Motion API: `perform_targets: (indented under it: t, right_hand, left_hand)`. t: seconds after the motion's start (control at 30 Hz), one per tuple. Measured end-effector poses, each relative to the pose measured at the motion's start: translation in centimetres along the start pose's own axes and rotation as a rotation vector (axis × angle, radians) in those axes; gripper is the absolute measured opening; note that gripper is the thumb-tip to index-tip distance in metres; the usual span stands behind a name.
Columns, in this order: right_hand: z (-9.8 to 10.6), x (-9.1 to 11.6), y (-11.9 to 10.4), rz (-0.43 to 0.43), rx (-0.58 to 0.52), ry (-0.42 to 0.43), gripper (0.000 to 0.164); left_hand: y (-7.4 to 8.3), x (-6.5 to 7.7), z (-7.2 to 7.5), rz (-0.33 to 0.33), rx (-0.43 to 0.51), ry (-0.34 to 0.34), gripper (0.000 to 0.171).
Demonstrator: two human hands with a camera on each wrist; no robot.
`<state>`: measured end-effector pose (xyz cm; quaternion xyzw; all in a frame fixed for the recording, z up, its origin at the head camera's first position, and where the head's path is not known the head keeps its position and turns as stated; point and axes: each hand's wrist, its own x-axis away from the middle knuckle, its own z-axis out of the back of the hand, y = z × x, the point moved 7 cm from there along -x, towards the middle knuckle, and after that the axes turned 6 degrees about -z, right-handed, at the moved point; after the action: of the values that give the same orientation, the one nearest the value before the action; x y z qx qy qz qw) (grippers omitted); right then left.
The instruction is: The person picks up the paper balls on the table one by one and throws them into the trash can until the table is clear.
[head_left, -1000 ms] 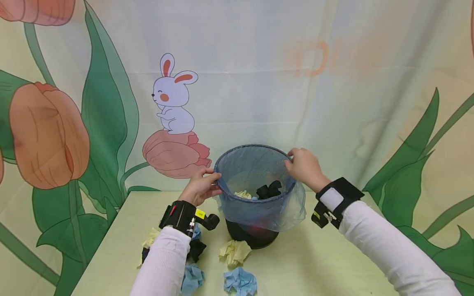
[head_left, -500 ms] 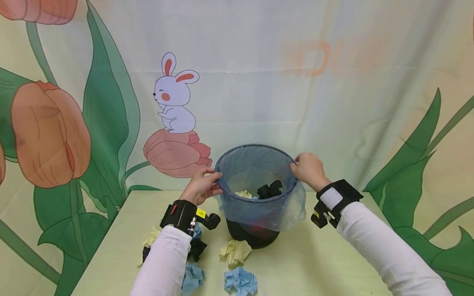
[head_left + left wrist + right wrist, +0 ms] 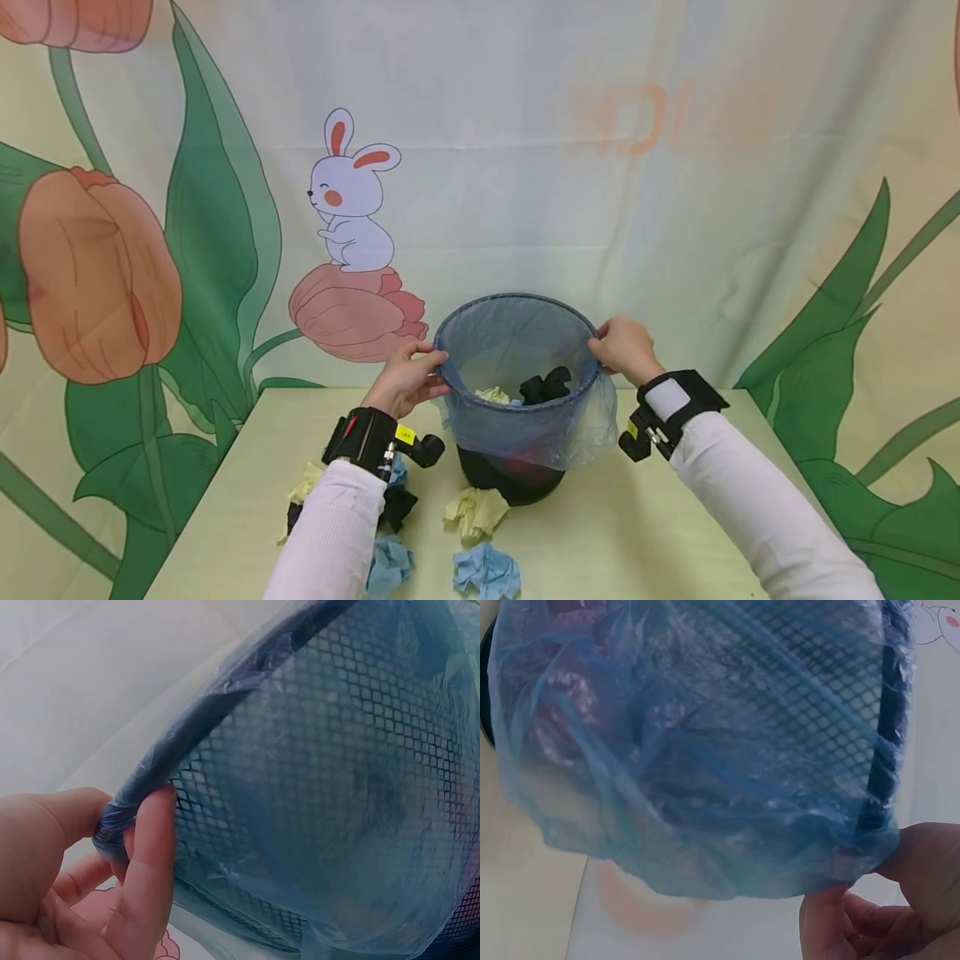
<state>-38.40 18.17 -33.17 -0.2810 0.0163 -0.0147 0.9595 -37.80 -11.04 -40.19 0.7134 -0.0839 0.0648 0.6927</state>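
Note:
A black mesh wastebasket (image 3: 513, 487) stands on the table, lined with a translucent blue trash bag (image 3: 517, 437) folded down outside its rim. My left hand (image 3: 405, 379) pinches the bag-covered rim on the left, its thumb and fingers on either side in the left wrist view. At the right of the rim, my right hand (image 3: 628, 350) pinches the bag's edge (image 3: 855, 862) between thumb and fingers. Inside the basket lie a crumpled yellow paper (image 3: 492, 394) and a crumpled black paper (image 3: 545, 386).
In front of the basket sit a yellow paper ball (image 3: 477, 513) and a blue one (image 3: 486, 572). More blue (image 3: 390, 567), black (image 3: 397, 506) and yellow (image 3: 305, 482) crumples lie around my left forearm. A printed curtain (image 3: 525, 167) hangs close behind the table.
My right hand has slid a little down and forward along the rim, toward the near side, and its forearm has shifted left. My left hand keeps its place.

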Motion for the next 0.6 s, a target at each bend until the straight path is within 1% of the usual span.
perform_targets:
  t: [0.2, 0.4, 0.6]
  right_hand:
    - [-0.23, -0.15, 0.14, -0.001, -0.014, -0.016, 0.037]
    - [-0.27, -0.2, 0.16, -0.005, -0.026, -0.031, 0.038]
    - [-0.27, -0.3, 0.15, 0.007, -0.011, -0.008, 0.04]
  left_hand:
    - [0.01, -0.04, 0.07, -0.004, 0.001, -0.003, 0.037]
    - [0.01, -0.07, 0.02, -0.011, 0.004, -0.008, 0.036]
    - [-0.01, -0.18, -0.02, -0.001, -0.002, -0.007, 0.036]
